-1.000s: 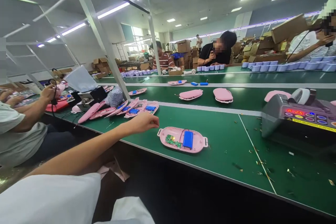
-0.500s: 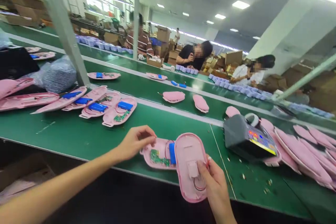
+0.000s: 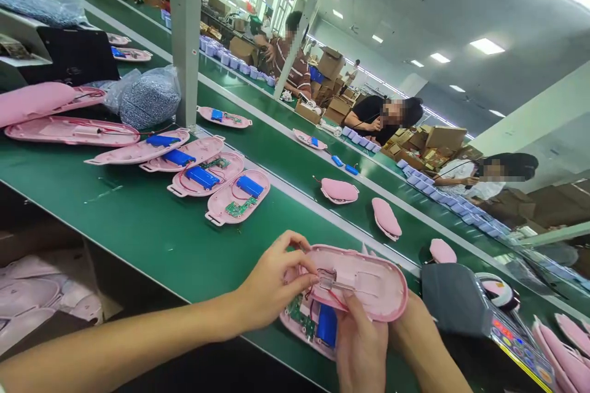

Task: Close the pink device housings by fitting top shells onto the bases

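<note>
My right hand point(image 3: 364, 344) grips an oval pink plastic shell half point(image 3: 382, 285), inner side up, with its thumb on the near rim. A small raised housing and thin wires show inside that shell. My left hand point(image 3: 279, 279) is closed in a pinch at the shell's left end, on thin wires point(image 3: 326, 272). Beneath the held shell lies another pink shell half point(image 3: 286, 318), partly hidden, carrying a green circuit board point(image 3: 302, 318) and a blue battery pack point(image 3: 327, 325).
Several open pink shells point(image 3: 237, 196) with batteries and boards lie left on the green table point(image 3: 152, 215). A dark device with a lit panel point(image 3: 456, 298) stands right. A post point(image 3: 185, 43) rises at left. Co-workers point(image 3: 378, 120) sit across the line.
My left hand has moved from the lower shell to the held shell's wires. The held shell has turned from upright to lying crosswise over the lower one. The view has tilted.
</note>
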`<action>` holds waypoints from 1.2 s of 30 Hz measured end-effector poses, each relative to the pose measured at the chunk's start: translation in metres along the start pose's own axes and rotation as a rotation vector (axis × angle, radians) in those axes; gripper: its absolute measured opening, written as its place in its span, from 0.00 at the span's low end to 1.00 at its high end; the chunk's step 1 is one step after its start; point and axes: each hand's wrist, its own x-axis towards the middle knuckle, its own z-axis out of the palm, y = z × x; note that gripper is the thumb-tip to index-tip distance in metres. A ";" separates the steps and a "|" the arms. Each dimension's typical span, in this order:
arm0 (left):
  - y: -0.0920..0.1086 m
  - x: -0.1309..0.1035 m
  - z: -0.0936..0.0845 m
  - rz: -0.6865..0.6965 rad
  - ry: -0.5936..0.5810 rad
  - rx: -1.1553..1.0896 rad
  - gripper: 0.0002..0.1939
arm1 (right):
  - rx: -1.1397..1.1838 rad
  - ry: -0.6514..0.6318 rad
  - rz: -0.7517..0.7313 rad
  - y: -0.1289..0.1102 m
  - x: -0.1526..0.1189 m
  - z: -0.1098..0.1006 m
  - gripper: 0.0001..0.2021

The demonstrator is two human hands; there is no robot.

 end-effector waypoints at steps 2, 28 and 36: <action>-0.003 0.001 0.003 0.058 0.083 0.040 0.03 | 0.077 0.041 -0.014 0.007 -0.010 0.017 0.29; -0.005 0.006 0.009 -0.472 0.124 -0.552 0.25 | 0.216 0.324 0.056 0.002 -0.018 0.015 0.34; -0.004 0.007 0.008 -0.475 0.024 -0.479 0.20 | -0.827 -0.444 -0.331 -0.065 0.049 0.020 0.05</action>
